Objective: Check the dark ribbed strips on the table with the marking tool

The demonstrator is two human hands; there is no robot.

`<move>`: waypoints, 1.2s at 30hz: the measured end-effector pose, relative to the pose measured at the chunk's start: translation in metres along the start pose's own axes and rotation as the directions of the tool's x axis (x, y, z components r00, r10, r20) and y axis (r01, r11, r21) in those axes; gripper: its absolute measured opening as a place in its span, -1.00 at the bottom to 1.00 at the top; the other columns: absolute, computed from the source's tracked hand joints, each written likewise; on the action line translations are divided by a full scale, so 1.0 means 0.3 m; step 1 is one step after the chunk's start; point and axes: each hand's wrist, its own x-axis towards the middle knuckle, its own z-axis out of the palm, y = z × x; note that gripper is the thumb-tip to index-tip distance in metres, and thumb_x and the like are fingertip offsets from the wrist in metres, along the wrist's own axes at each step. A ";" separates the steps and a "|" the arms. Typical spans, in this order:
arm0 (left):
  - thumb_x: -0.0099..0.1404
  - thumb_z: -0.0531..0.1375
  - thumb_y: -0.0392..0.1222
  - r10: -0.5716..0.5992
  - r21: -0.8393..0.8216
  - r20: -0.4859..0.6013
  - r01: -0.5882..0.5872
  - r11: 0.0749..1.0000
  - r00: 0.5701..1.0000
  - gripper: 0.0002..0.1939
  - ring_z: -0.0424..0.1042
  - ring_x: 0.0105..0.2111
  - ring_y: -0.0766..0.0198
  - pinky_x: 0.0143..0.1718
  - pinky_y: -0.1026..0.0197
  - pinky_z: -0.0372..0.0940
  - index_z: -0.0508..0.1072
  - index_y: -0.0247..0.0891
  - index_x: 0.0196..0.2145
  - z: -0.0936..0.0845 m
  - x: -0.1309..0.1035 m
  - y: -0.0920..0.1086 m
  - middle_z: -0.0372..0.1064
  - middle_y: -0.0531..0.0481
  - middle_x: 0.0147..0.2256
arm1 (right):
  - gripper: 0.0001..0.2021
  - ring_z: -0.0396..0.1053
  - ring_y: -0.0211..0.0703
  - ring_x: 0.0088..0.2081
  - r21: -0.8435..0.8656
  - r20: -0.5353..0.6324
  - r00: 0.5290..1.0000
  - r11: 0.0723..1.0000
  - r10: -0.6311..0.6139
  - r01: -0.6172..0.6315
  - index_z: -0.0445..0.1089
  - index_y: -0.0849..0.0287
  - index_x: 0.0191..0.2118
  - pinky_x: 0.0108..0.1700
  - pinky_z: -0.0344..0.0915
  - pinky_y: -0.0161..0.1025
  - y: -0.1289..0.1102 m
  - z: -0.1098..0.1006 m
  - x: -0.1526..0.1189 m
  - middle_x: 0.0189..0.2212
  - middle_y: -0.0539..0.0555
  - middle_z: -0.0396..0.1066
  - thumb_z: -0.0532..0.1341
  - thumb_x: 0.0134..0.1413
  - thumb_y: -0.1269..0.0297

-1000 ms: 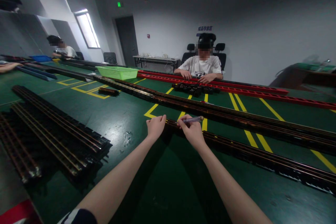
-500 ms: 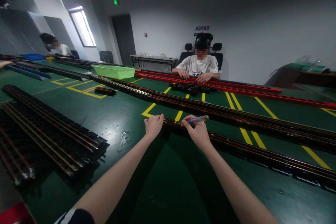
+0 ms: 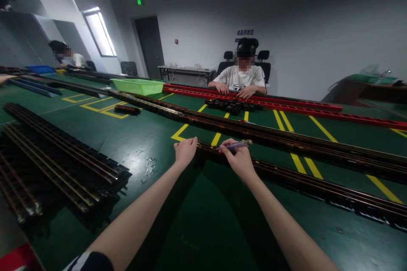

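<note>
At the far side of the green bench (image 3: 104,137) I see a person in a white shirt (image 3: 238,77), seated behind long red rails (image 3: 305,112). A light-green basket (image 3: 140,88) sits near one end of them; a blue tray (image 3: 40,69) lies farther off, near another person (image 3: 78,61). Beyond are a dark door (image 3: 149,42), a lit green sign (image 3: 139,1) and a bright window (image 3: 101,34).

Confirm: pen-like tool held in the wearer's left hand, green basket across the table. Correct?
No: the head view shows the pen-like tool held in the right hand, not the left hand. The green basket is across the table, as you say.
</note>
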 end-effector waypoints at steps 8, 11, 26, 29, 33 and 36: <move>0.37 -0.16 -0.07 0.012 -0.035 -0.004 -0.012 0.999 1.000 -0.49 0.43 -0.38 0.18 -0.05 0.04 0.14 0.40 -0.26 -0.58 0.000 -0.006 -0.003 0.46 -0.03 -0.49 | -0.86 0.45 -0.07 -0.39 -0.028 -0.051 0.999 0.999 0.017 -0.018 0.33 0.11 -0.48 -0.30 0.28 -0.19 0.000 -0.009 -0.002 -0.54 0.03 0.48 0.12 0.05 0.25; 0.37 -0.16 -0.07 0.011 -0.038 -0.006 -0.011 0.999 1.000 -0.49 0.43 -0.39 0.18 -0.04 0.03 0.14 0.39 -0.26 -0.59 0.000 -0.006 -0.003 0.45 -0.02 -0.50 | -0.86 0.45 -0.07 -0.40 -0.030 -0.063 0.998 0.999 0.009 -0.011 0.32 0.11 -0.48 -0.31 0.28 -0.19 0.005 -0.011 -0.001 -0.55 0.03 0.48 0.12 0.05 0.24; 0.31 -0.10 -0.24 0.052 -0.088 -0.183 -0.069 0.994 0.982 -0.71 0.39 -0.24 0.14 -0.12 0.05 0.13 0.37 -0.22 -0.44 0.001 -0.008 0.003 0.45 -0.03 -0.33 | -0.85 0.42 -0.05 -0.40 -0.019 -0.041 0.999 1.000 0.006 -0.007 0.29 0.10 -0.49 -0.31 0.25 -0.19 0.005 -0.008 -0.003 -0.55 0.04 0.45 0.10 0.04 0.21; 0.26 -0.04 -0.30 0.184 -0.086 -0.246 -0.211 0.974 0.952 -0.79 0.36 -0.15 0.16 -0.06 0.05 0.08 0.39 -0.22 -0.29 0.003 -0.018 0.007 0.44 -0.03 -0.22 | -0.85 0.43 -0.05 -0.40 -0.020 -0.038 0.999 1.000 0.007 -0.008 0.30 0.10 -0.49 -0.31 0.25 -0.19 0.007 -0.009 -0.001 -0.55 0.04 0.46 0.10 0.04 0.21; 0.20 0.00 -0.35 0.389 0.004 -0.186 -0.395 0.919 0.902 -0.76 0.32 -0.08 0.15 0.00 0.02 0.02 0.40 -0.21 -0.24 0.003 -0.040 0.016 0.42 -0.04 -0.16 | -0.85 0.43 -0.05 -0.39 -0.033 -0.039 0.999 0.999 0.000 -0.001 0.30 0.10 -0.49 -0.31 0.25 -0.19 0.005 -0.013 0.001 -0.55 0.04 0.46 0.11 0.03 0.22; 0.16 0.04 -0.34 0.554 0.084 -0.089 -0.548 0.832 0.828 -0.74 0.30 -0.04 0.12 0.01 0.00 -0.01 0.40 -0.21 -0.20 0.005 -0.053 0.020 0.42 -0.06 -0.13 | -0.85 0.43 -0.05 -0.39 -0.040 -0.049 0.999 0.999 -0.005 0.003 0.30 0.10 -0.50 -0.30 0.26 -0.18 0.004 -0.019 0.001 -0.55 0.04 0.46 0.11 0.02 0.21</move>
